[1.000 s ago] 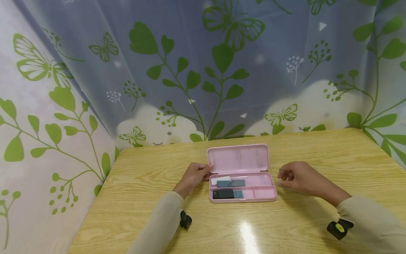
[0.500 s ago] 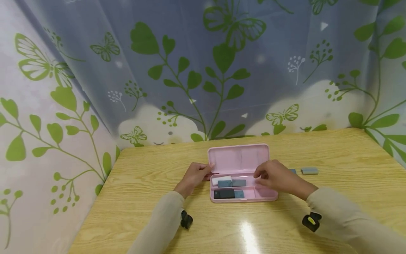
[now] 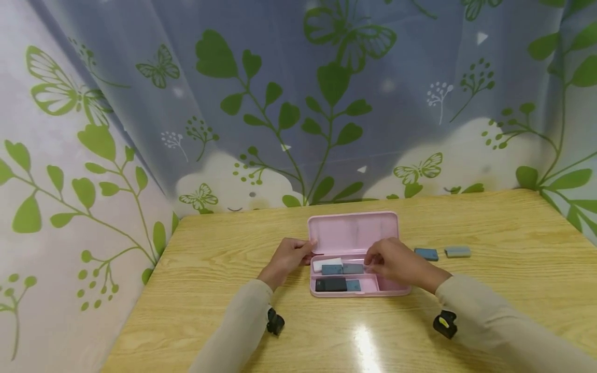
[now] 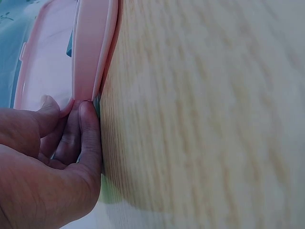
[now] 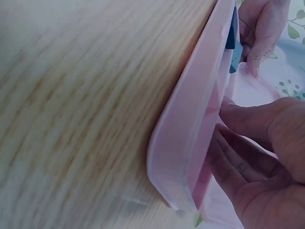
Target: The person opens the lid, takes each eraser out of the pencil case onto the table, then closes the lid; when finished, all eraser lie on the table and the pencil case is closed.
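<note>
A pink pencil case (image 3: 360, 294) lies on the table, its lid (image 3: 345, 233) leaning back. My left hand (image 3: 290, 257) pinches the case's left end near the hinge; in the left wrist view the thumb lies on the lid and fingers touch the base's end. My right hand (image 3: 396, 261) reaches into the back compartment with thumb and fingers close together, by the end of a grey block (image 3: 353, 268). I cannot tell whether they pinch anything. A white block (image 3: 327, 264) and a blue-grey block (image 3: 331, 269) lie there too. In front are a black block (image 3: 331, 284) and a blue one (image 3: 353, 285).
To the right of the case, a blue block (image 3: 426, 254) and a grey rounded piece (image 3: 458, 252) lie on the wooden table (image 3: 224, 326). A patterned curtain (image 3: 261, 103) hangs behind the table's back edge.
My right hand has moved left from the table beside the case into its back compartment, uncovering the blue block and grey piece on the right. The left hand stays at the case's end.
</note>
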Demonstrator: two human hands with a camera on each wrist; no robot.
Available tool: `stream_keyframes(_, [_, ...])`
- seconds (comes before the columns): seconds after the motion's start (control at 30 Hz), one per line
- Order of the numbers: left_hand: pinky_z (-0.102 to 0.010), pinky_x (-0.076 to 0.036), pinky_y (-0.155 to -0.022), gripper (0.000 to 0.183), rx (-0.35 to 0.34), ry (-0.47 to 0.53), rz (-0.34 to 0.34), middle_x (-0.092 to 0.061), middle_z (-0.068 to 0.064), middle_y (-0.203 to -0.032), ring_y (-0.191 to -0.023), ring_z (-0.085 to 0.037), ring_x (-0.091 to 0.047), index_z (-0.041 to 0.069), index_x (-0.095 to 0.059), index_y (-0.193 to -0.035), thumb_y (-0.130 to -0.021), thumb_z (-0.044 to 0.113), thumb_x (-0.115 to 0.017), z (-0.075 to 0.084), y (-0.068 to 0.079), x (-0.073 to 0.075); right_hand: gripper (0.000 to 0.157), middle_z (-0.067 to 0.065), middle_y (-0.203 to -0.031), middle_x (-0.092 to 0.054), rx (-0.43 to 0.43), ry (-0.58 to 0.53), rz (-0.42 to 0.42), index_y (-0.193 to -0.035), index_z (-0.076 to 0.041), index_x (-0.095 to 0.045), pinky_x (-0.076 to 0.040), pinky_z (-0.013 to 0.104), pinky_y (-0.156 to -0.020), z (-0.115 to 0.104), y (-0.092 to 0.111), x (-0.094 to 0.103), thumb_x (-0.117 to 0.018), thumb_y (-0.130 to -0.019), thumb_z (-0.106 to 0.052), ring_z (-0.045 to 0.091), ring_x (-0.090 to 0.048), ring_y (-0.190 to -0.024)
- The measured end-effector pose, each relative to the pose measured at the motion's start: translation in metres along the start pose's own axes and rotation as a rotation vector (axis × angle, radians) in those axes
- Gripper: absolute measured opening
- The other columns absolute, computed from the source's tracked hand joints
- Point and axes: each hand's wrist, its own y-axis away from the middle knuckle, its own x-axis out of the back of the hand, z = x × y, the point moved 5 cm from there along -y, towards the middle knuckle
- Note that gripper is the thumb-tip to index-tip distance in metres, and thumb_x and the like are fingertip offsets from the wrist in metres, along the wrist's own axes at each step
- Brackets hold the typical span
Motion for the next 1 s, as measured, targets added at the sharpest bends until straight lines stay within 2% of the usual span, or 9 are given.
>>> stream_keyframes(0.4, [-0.025, -0.058, -0.073, 0.031, -0.003, -0.016, 0.008, -0.073, -0.007, -0.091, -0.075, -0.009, -0.064, -0.004, -0.076, -0.111, -0.103, 0.023, -0.062, 0.0003, -0.0008, 0.0003, 0.009, 0.000, -0.080, -0.071, 0.011, 0.023, 0.000, -0.085, -0.004, -0.076, -0.057, 0.024, -0.067, 0.0026, -0.0089, -0.0045, -0.082, -0.082, 0.003, 0.007, -0.064, -0.072])
stream_keyframes(0.63, [-0.025, -0.058, -0.074, 0.033, 0.018, -0.029, 0.014, -0.073, -0.008, -0.092, -0.075, -0.009, -0.064, -0.003, -0.076, -0.110, -0.102, 0.026, -0.063, 0.0003, 0.0005, 0.0014, 0.011, 0.002, -0.080, -0.072, 0.035, 0.027, 0.015, -0.084, -0.002, -0.076, -0.058, 0.026, -0.066, 0.0005, -0.0098, -0.0068, -0.082, -0.080, 0.006, 0.008, -0.065, -0.072])
stream_keyframes(1.0, [-0.025, -0.058, -0.076, 0.033, 0.041, -0.039, 0.016, -0.073, -0.007, -0.095, -0.078, -0.011, -0.065, 0.000, -0.076, -0.113, -0.103, 0.027, -0.062, -0.0009, 0.0004, 0.0007, 0.011, 0.003, -0.083, -0.073, 0.005, 0.006, -0.019, -0.088, -0.001, -0.076, -0.059, 0.029, -0.070, 0.0029, -0.0103, -0.0085, -0.078, -0.083, 0.008, 0.010, -0.067, -0.076])
